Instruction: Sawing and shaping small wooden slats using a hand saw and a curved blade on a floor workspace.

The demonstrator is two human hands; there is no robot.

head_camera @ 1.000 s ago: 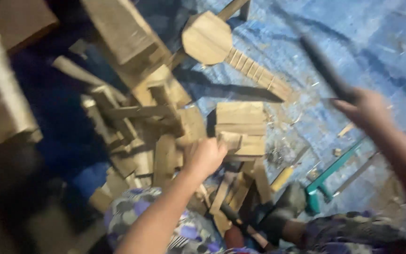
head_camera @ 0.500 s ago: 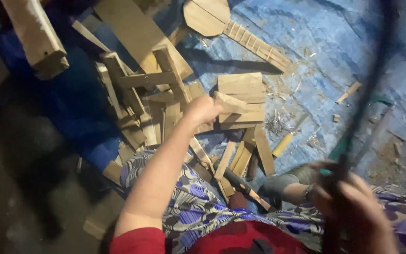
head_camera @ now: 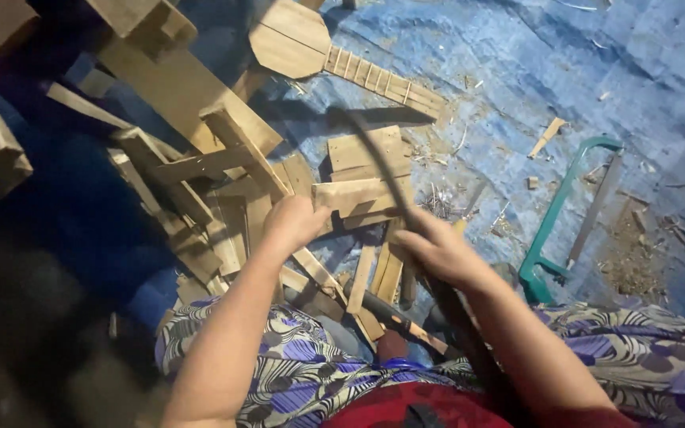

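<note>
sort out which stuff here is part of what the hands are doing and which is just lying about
In hand:
- left hand gripping a flat wooden piece
- right hand holding a long dark curved blade over that piece

Lying about:
- green hacksaw on the blue tarp
- guitar-shaped wooden cutout
- heap of wood offcuts
- dark-handled tool by the knees

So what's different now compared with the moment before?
The right hand, raised off to the side earlier, has swung the long dark blade down onto the wood block. The left hand stays on that block. The green hacksaw lies unmoved.
</note>
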